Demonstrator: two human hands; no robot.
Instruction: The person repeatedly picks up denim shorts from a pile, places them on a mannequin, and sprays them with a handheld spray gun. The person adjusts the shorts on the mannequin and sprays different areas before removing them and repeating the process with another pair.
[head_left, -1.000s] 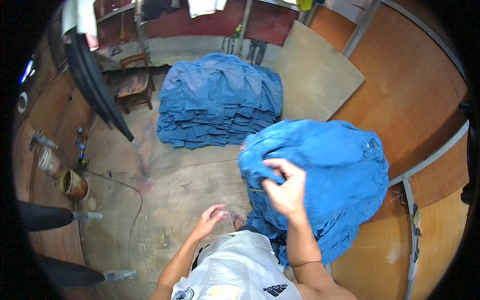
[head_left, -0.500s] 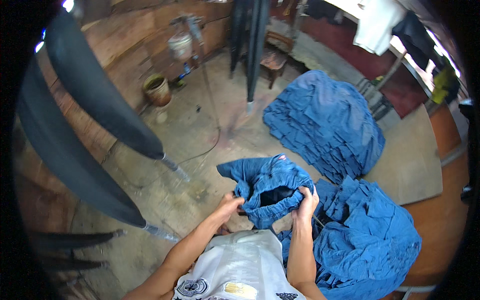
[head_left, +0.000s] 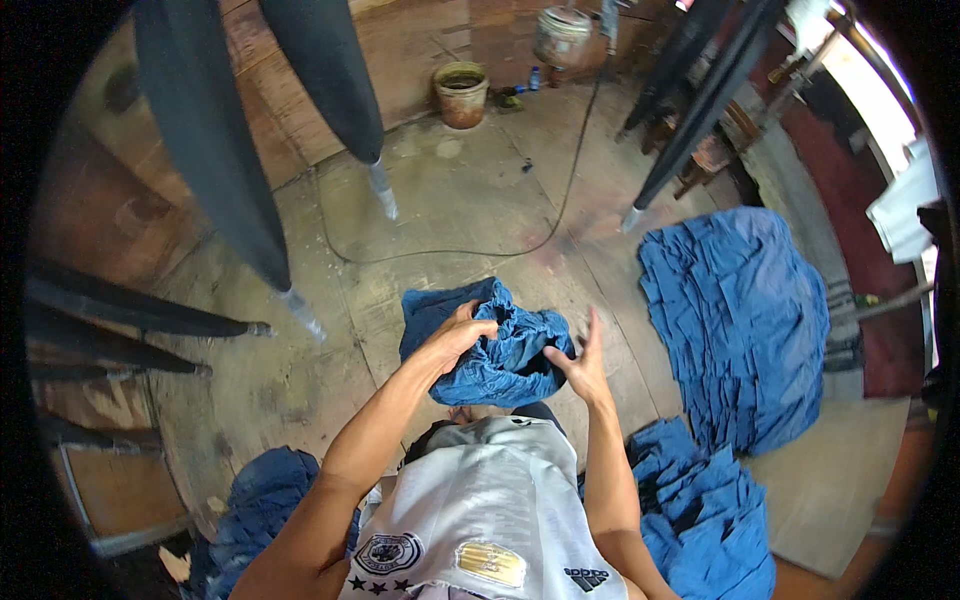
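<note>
Blue crumpled cloth (head_left: 495,345) | left hand (head_left: 455,338) gripping it | right hand (head_left: 580,362) open, touching edge | tan bucket (head_left: 461,94) top

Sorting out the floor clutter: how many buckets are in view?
2. A brown bucket stands by the far wall; a pale bucket sits right of it, near the top edge. Others may be hidden.

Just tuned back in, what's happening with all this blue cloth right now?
A person stands over a stained concrete floor, holding a crumpled dark blue denim garment at waist height. The left hand grips its bunched top edge, while the right hand is open, fingers spread, against its right side. A flat stack of blue denim pieces lies on the floor to the right, and a looser heap of blue denim sits by the person's right elbow.
</note>
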